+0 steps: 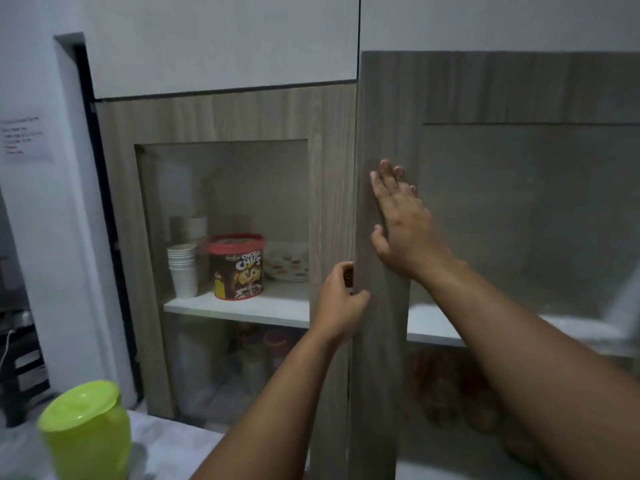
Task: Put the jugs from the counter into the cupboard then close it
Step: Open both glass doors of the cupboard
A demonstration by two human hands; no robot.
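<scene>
A lime-green jug [86, 431] with a green lid stands on the pale counter [173, 448] at the lower left. The cupboard has two wood-grain doors with glass panes. My left hand [341, 299] grips the inner edge of the right door [384, 133] where the two doors meet. My right hand [403, 220] lies flat, fingers spread, on the right door's frame. The right door stands slightly out from the left door [332, 161], which looks shut.
Behind the left pane, a white shelf [242, 306] carries stacked paper cups [183, 268], a Choco Chips tub [237, 266] and patterned plates [289, 263]. Bottles show dimly on the shelf below. A dark doorway and a paper note [24, 136] are at the left.
</scene>
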